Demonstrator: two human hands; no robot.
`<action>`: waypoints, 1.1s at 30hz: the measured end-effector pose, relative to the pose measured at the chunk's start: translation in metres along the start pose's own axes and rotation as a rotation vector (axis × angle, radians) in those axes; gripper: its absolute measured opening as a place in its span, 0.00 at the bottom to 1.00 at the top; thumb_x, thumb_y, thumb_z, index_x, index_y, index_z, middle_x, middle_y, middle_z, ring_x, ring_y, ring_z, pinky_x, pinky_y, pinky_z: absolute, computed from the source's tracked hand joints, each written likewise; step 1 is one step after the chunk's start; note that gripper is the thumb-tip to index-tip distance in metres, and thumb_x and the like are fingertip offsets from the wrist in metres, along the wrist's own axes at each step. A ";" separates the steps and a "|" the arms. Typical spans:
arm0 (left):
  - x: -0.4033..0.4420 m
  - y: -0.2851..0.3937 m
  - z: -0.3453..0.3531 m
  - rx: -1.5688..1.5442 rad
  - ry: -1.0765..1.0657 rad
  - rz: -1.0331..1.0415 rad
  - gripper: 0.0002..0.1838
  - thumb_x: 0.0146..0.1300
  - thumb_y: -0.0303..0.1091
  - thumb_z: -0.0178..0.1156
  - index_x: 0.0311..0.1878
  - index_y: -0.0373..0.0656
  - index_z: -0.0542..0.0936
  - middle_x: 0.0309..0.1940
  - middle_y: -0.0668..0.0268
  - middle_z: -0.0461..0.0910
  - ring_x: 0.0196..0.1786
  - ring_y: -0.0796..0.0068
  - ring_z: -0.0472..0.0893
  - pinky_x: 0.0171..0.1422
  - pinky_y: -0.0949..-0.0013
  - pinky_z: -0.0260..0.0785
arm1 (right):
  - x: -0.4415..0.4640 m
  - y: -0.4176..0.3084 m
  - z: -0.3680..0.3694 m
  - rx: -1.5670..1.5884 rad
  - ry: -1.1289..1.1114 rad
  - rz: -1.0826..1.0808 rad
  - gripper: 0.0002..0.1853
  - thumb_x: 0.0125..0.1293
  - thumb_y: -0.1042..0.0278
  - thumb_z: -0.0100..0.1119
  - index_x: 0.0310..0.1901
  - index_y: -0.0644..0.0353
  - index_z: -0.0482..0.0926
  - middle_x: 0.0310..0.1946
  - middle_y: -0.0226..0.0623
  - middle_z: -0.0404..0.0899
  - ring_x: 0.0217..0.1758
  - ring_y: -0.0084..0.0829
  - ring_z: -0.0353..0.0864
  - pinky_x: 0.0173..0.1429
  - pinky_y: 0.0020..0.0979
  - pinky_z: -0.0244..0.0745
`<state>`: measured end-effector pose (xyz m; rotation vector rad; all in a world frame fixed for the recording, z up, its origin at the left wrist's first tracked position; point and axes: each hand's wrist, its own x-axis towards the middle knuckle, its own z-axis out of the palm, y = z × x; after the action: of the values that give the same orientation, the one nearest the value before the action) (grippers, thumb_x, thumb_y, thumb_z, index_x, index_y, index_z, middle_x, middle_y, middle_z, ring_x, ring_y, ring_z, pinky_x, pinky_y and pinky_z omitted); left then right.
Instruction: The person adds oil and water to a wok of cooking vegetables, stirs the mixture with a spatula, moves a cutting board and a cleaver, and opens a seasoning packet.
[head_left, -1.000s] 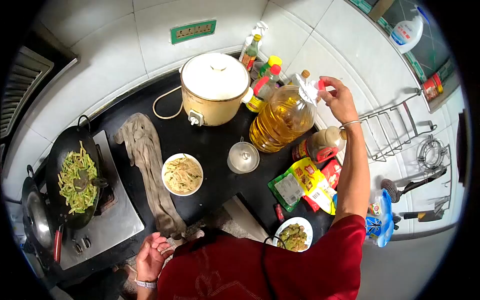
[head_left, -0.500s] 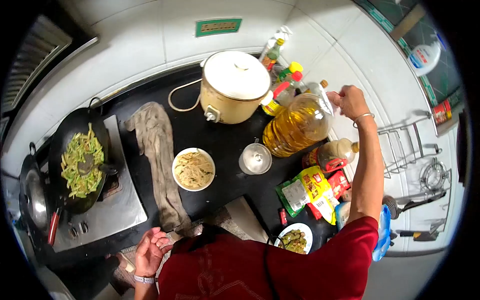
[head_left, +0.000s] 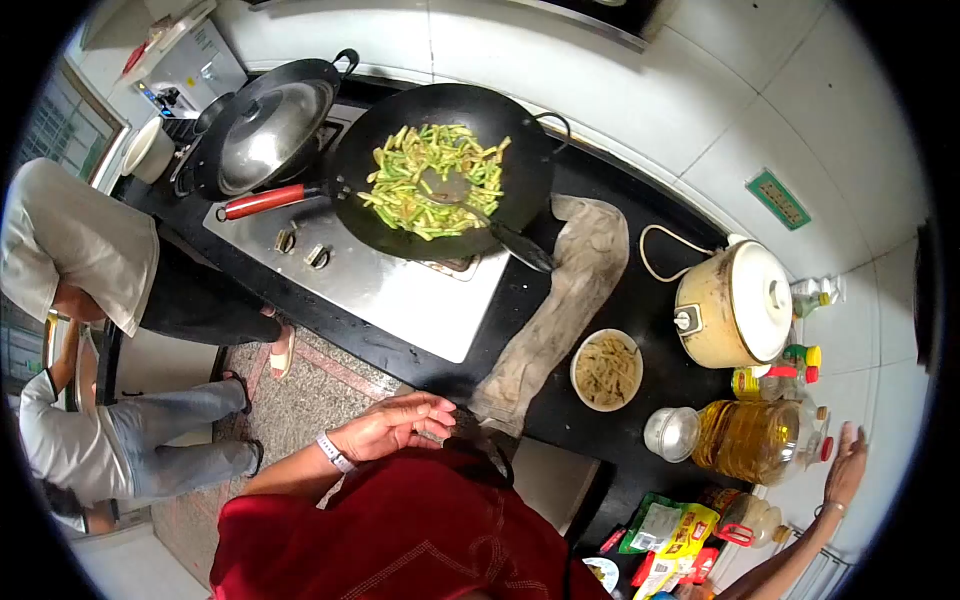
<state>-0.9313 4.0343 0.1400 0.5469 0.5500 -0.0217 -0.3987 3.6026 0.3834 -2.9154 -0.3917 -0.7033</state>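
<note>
My left hand [head_left: 395, 425] is in front of my red shirt, its fingers loosely extended with nothing in them. On the far right, my right hand [head_left: 848, 465] has its fingers apart beside the red cap [head_left: 826, 448] of a large oil bottle [head_left: 745, 440]. The hand looks slightly away from the cap. A lidded glass jar [head_left: 672, 434] stands against the bottle's base in this view. Further left, a black wok [head_left: 350, 215] on the stove holds cut green vegetables [head_left: 435, 175], with a black-handled spatula [head_left: 520, 247] resting in them.
A grey rag [head_left: 565, 290] and a bowl of food [head_left: 607, 370] lie between stove [head_left: 400, 310] and rice cooker [head_left: 735, 305]. A lidded wok [head_left: 265, 135] stands left. Seasoning packets [head_left: 675, 530] are near the right arm. Two people [head_left: 85, 240] stand left.
The view has swung left toward the stove, bringing two people into sight. My right hand has come away from the oil bottle's top and its fingers have spread. My left hand stays empty.
</note>
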 end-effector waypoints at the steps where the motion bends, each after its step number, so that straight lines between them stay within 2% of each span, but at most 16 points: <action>1: -0.004 0.001 -0.005 -0.015 0.007 0.009 0.23 0.75 0.41 0.51 0.66 0.38 0.69 0.58 0.59 0.77 0.58 0.68 0.78 0.65 0.57 0.69 | -0.009 -0.027 -0.009 0.141 -0.001 -0.051 0.26 0.74 0.52 0.54 0.58 0.70 0.76 0.50 0.52 0.81 0.52 0.37 0.80 0.57 0.35 0.74; 3: -0.010 0.008 -0.020 -0.032 0.010 0.014 0.22 0.75 0.40 0.52 0.66 0.38 0.70 0.58 0.59 0.77 0.58 0.68 0.78 0.65 0.57 0.69 | -0.057 -0.126 -0.027 0.264 -0.049 -0.190 0.21 0.77 0.61 0.50 0.60 0.69 0.75 0.56 0.48 0.79 0.56 0.36 0.78 0.60 0.36 0.73; 4: -0.011 0.013 -0.028 -0.037 0.005 0.019 0.22 0.75 0.40 0.52 0.65 0.37 0.70 0.57 0.59 0.78 0.58 0.67 0.78 0.65 0.57 0.69 | -0.089 -0.183 -0.025 0.423 -0.186 -0.284 0.19 0.76 0.64 0.51 0.61 0.67 0.74 0.50 0.43 0.82 0.55 0.35 0.79 0.62 0.35 0.72; 5: -0.013 0.018 -0.036 -0.046 -0.001 0.026 0.22 0.75 0.40 0.51 0.65 0.37 0.70 0.57 0.59 0.78 0.58 0.67 0.78 0.65 0.57 0.70 | -0.123 -0.239 -0.020 0.531 -0.290 -0.419 0.18 0.72 0.71 0.55 0.61 0.66 0.74 0.52 0.40 0.81 0.53 0.33 0.80 0.59 0.34 0.74; 7: -0.021 0.029 -0.056 -0.054 -0.002 0.045 0.21 0.75 0.39 0.52 0.65 0.37 0.71 0.56 0.58 0.78 0.57 0.65 0.79 0.64 0.57 0.71 | -0.167 -0.329 -0.003 0.709 -0.733 -0.371 0.35 0.56 0.81 0.68 0.67 0.59 0.70 0.57 0.40 0.74 0.50 0.31 0.79 0.54 0.31 0.76; 9: -0.032 0.048 -0.083 -0.042 0.001 0.068 0.21 0.75 0.38 0.52 0.64 0.37 0.71 0.55 0.57 0.79 0.57 0.64 0.79 0.64 0.57 0.72 | -0.195 -0.397 0.038 0.848 -0.639 -0.434 0.40 0.53 0.82 0.69 0.69 0.56 0.67 0.60 0.40 0.71 0.51 0.30 0.78 0.52 0.29 0.77; 11: -0.051 0.074 -0.114 -0.032 0.029 0.128 0.20 0.74 0.38 0.52 0.63 0.36 0.72 0.54 0.55 0.79 0.56 0.63 0.80 0.63 0.56 0.73 | -0.205 -0.443 0.084 1.058 -0.691 -0.282 0.40 0.56 0.82 0.69 0.71 0.57 0.64 0.59 0.38 0.73 0.50 0.28 0.79 0.50 0.27 0.77; 13: -0.074 0.102 -0.142 -0.077 0.055 0.203 0.18 0.74 0.35 0.53 0.62 0.36 0.72 0.53 0.55 0.80 0.54 0.64 0.82 0.61 0.57 0.75 | -0.207 -0.479 0.115 1.203 -0.738 -0.217 0.32 0.59 0.81 0.68 0.66 0.62 0.70 0.50 0.36 0.79 0.42 0.25 0.80 0.45 0.26 0.79; 14: -0.084 0.113 -0.161 -0.115 0.063 0.233 0.18 0.74 0.35 0.53 0.62 0.36 0.73 0.53 0.54 0.80 0.54 0.64 0.81 0.61 0.57 0.75 | -0.205 -0.500 0.117 1.213 -0.777 -0.052 0.23 0.60 0.80 0.68 0.58 0.66 0.76 0.38 0.33 0.82 0.33 0.22 0.80 0.39 0.25 0.79; 15: -0.094 0.124 -0.178 -0.150 0.071 0.259 0.18 0.74 0.34 0.53 0.61 0.36 0.73 0.53 0.54 0.80 0.54 0.64 0.81 0.61 0.57 0.75 | -0.207 -0.517 0.113 1.266 -0.668 0.011 0.15 0.61 0.79 0.68 0.50 0.67 0.80 0.31 0.31 0.82 0.27 0.20 0.78 0.34 0.23 0.77; 18: -0.121 0.158 -0.220 -0.174 0.187 0.358 0.18 0.73 0.36 0.54 0.60 0.36 0.74 0.49 0.54 0.82 0.49 0.63 0.84 0.57 0.57 0.77 | -0.190 -0.562 0.076 1.176 -0.493 -0.151 0.15 0.62 0.73 0.69 0.50 0.65 0.81 0.27 0.28 0.80 0.24 0.15 0.73 0.29 0.19 0.69; 21: -0.134 0.196 -0.245 -0.154 0.275 0.451 0.17 0.73 0.36 0.55 0.59 0.36 0.74 0.46 0.57 0.82 0.46 0.67 0.84 0.52 0.62 0.79 | -0.189 -0.634 0.032 1.247 -0.633 -0.076 0.09 0.64 0.69 0.65 0.42 0.64 0.81 0.28 0.31 0.81 0.22 0.17 0.73 0.25 0.22 0.67; 24: -0.135 0.226 -0.262 -0.064 0.342 0.553 0.17 0.73 0.37 0.55 0.60 0.40 0.73 0.48 0.60 0.81 0.45 0.68 0.84 0.50 0.63 0.79 | -0.189 -0.678 0.036 1.418 -0.689 -0.051 0.13 0.67 0.60 0.60 0.39 0.65 0.78 0.37 0.42 0.84 0.22 0.22 0.76 0.24 0.23 0.71; 28: -0.134 0.261 -0.268 -0.028 0.325 0.655 0.24 0.72 0.39 0.54 0.68 0.45 0.65 0.53 0.60 0.77 0.51 0.70 0.80 0.50 0.65 0.78 | -0.186 -0.674 0.011 1.380 -0.557 0.137 0.19 0.69 0.54 0.60 0.40 0.67 0.77 0.33 0.47 0.84 0.16 0.30 0.78 0.19 0.28 0.78; 31: -0.132 0.284 -0.257 0.132 0.366 0.715 0.32 0.69 0.45 0.59 0.71 0.44 0.62 0.48 0.65 0.76 0.47 0.74 0.79 0.46 0.70 0.75 | -0.188 -0.654 -0.043 1.150 -0.612 0.123 0.21 0.69 0.52 0.58 0.34 0.67 0.78 0.30 0.47 0.84 0.13 0.24 0.73 0.14 0.23 0.67; 33: -0.129 0.297 -0.252 0.237 0.354 0.717 0.32 0.68 0.45 0.60 0.71 0.42 0.63 0.47 0.66 0.75 0.44 0.76 0.79 0.43 0.73 0.73 | -0.192 -0.653 -0.065 1.002 -0.637 0.073 0.22 0.69 0.52 0.57 0.30 0.66 0.78 0.28 0.46 0.84 0.11 0.20 0.69 0.13 0.21 0.58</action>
<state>-1.1175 4.3986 0.1700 0.9655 0.6722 0.7097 -0.7719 4.1757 0.3865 -2.0654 -0.4929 0.3906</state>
